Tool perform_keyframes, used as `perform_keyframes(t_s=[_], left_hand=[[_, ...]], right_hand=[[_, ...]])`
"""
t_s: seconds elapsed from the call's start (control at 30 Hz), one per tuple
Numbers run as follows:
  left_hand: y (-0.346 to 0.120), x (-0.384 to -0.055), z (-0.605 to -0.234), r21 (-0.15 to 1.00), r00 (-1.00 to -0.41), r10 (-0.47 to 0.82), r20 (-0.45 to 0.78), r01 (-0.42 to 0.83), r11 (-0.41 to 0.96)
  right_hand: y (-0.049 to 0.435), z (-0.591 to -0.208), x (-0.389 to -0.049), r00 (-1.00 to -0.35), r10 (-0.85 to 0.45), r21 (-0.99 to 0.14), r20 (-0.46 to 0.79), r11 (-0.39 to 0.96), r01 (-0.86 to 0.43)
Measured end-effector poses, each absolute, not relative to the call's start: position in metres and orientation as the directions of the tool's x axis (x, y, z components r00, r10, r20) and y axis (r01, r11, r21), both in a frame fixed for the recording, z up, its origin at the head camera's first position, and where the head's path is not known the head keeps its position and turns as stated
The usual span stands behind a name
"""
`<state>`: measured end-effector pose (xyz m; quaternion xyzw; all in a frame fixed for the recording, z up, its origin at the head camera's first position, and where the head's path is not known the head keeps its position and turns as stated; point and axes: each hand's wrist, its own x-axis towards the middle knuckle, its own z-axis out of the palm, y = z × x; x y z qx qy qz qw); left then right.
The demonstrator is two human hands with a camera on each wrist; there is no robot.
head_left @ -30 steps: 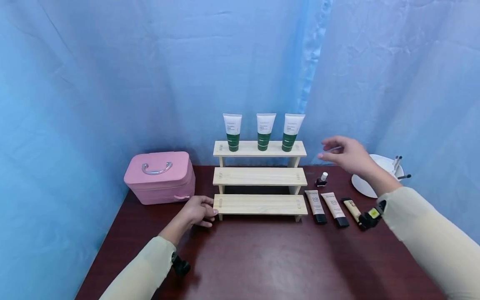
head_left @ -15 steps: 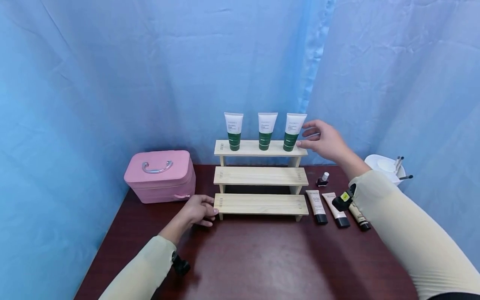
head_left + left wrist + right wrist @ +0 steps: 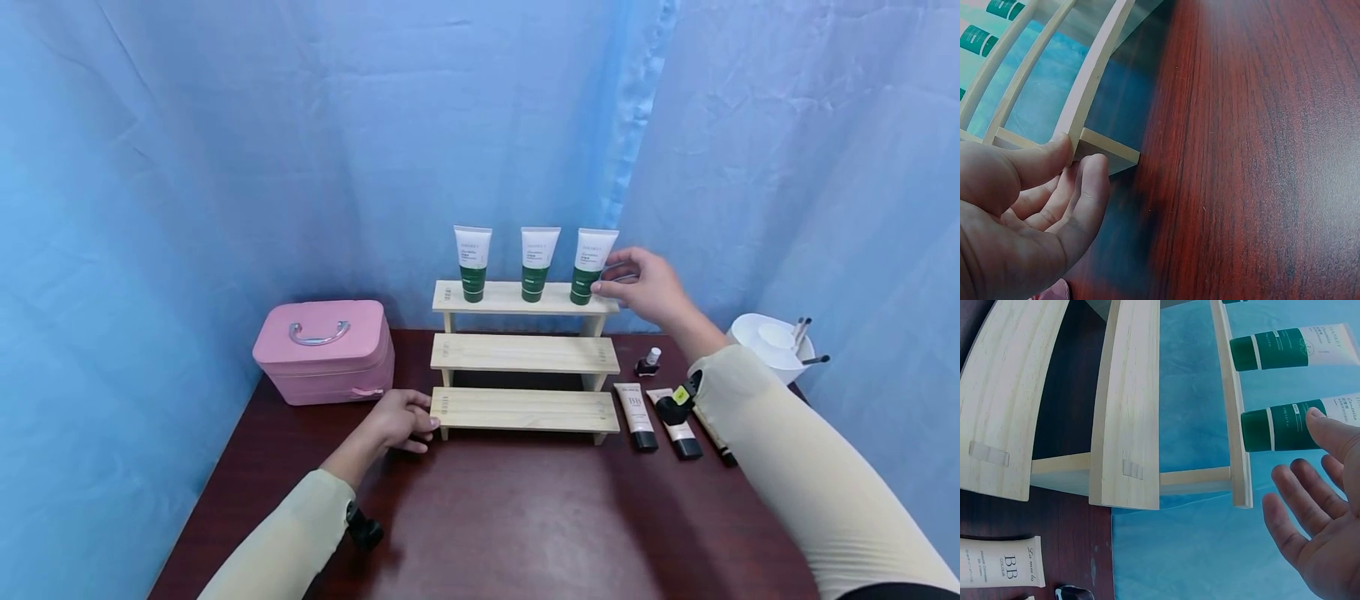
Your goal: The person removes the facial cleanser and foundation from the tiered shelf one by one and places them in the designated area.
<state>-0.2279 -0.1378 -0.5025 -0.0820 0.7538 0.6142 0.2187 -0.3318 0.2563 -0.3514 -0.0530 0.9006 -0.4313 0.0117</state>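
A three-tier wooden display stand (image 3: 525,408) stands on the dark red table. Three white-and-green squeeze tubes stand cap down in a row on its top tier: a left tube (image 3: 473,265), a middle tube (image 3: 537,265) and a right tube (image 3: 595,265). My right hand (image 3: 647,285) is at the right tube, thumb on its green front and index finger partly hidden behind it; the other fingers are spread loosely in the right wrist view. With thumb on the board's edge and fingers at the end, my left hand (image 3: 1029,212) grips the bottom tier's left end.
A pink case (image 3: 322,354) with a silver handle stands left of the stand. To the right are a nail polish bottle (image 3: 648,363), a BB cream tube (image 3: 636,417), another beige tube (image 3: 684,437) and a white container (image 3: 765,337) with brushes. Blue curtains hang behind.
My right hand has moved left and up to the right tube, first reaching it about half a second ago. The left hand keeps its hold on the stand. The head view has shifted slightly.
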Motion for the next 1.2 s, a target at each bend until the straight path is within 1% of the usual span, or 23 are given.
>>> perform_keyframes(t_s=[0.5, 0.77, 1.0, 1.2], left_hand=[[-0.137, -0.226, -0.502, 0.888, -0.887, 0.15, -0.436, -0.398, 0.23], [-0.138, -0.227, -0.502, 0.887, -0.886, 0.146, -0.44, -0.404, 0.223], [-0.139, -0.227, -0.502, 0.89, -0.888, 0.151, -0.434, -0.398, 0.22], [-0.139, -0.226, -0.501, 0.89, -0.887, 0.151, -0.437, -0.401, 0.219]], right_hand=[[0.251, -0.357, -0.337, -0.995, -0.074, -0.759, 0.066, 0.643, -0.098], [0.248, -0.358, -0.336, -0.997, -0.05, -0.79, 0.061, 0.609, -0.079], [0.254, -0.36, -0.328, -0.987, -0.043, -0.811, 0.153, 0.566, -0.15], [0.269, -0.352, -0.307, -0.975, -0.066, -0.834, 0.212, 0.508, -0.216]])
